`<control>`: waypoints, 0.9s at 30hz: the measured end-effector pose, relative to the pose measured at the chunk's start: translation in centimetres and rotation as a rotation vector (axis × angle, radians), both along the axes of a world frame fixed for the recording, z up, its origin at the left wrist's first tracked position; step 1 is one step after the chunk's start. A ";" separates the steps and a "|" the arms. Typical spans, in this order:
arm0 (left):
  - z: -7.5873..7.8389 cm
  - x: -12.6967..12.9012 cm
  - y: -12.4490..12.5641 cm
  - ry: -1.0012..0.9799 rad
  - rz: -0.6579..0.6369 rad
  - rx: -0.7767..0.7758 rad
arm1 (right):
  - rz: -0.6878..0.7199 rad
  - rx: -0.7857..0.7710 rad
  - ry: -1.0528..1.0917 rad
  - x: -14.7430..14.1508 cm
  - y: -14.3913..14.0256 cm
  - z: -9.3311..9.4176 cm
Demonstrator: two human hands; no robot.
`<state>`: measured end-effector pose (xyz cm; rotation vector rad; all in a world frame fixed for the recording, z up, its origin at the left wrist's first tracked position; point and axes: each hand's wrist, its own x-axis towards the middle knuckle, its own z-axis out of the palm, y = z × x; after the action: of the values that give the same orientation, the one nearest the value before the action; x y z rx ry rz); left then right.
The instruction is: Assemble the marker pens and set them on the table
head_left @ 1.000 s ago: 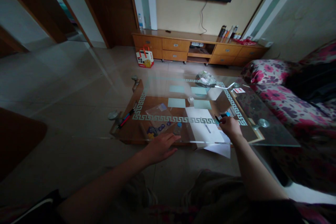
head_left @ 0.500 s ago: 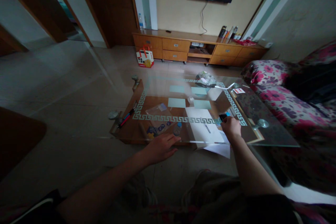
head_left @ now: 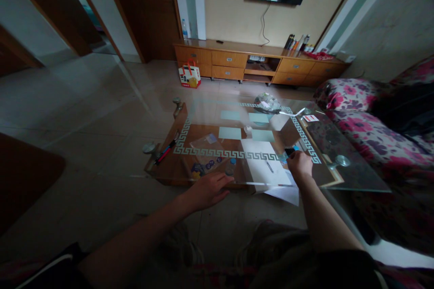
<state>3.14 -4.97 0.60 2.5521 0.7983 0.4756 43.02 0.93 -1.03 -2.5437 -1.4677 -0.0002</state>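
Left hand (head_left: 209, 189) flat and spread, palm down on the near edge of the glass worktop (head_left: 352, 176), fingers pointing toward the white paper (head_left: 262, 162)
Right hand (head_left: 299, 165) curled at the right edge of that paper, fingers closed around a small dark object (head_left: 289, 149) with a bit of blue showing beside it; too dim and small to tell what kind of object
Short pen (head_left: 269, 166) lying on the paper, just left of the right hand
Small bottle with a blue cap (head_left: 231, 165) just left of the paper, close to the left fingertips
Clear plastic bag (head_left: 206, 146) farther left of the paper, red and blue pens (head_left: 165, 151) well beyond it at the worktop's left edge
Pale green squares (head_left: 229, 133) behind the paper; crumpled bag (head_left: 266, 102) at the far edge
Flowered sofa (head_left: 359, 122) right of the paper, past the worktop
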 end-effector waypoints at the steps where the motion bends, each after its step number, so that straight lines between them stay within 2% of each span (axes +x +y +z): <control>1: 0.0 0.0 0.0 -0.005 0.001 0.000 | -0.002 -0.005 0.001 0.0 0.0 0.1; 10: -0.3 -0.4 0.4 -0.037 0.027 -0.021 | -0.017 -0.035 -0.021 -0.1 -0.2 0.3; 15: -0.5 -1.2 1.5 -0.077 0.126 -0.025 | 0.002 -0.023 -0.035 -0.3 -0.2 0.6; 18: -0.2 -2.5 3.3 -0.091 0.271 0.004 | 0.038 0.029 -0.062 -0.8 -0.3 1.2; 20: 0.0 -4.2 5.1 -0.078 0.434 0.045 | 0.074 0.079 -0.077 -1.4 -0.4 1.7; 25: -0.3 -10.8 9.7 0.044 0.819 0.152 | 0.178 0.195 -0.035 -3.2 -0.9 3.1; 27: -1.0 -13.4 10.9 0.178 0.907 0.171 | 0.227 0.212 -0.005 -3.9 -1.1 3.5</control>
<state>-10.30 5.93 -0.41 2.2607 2.0605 0.5914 39.09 -0.14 2.45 -2.2031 -1.6536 -0.1215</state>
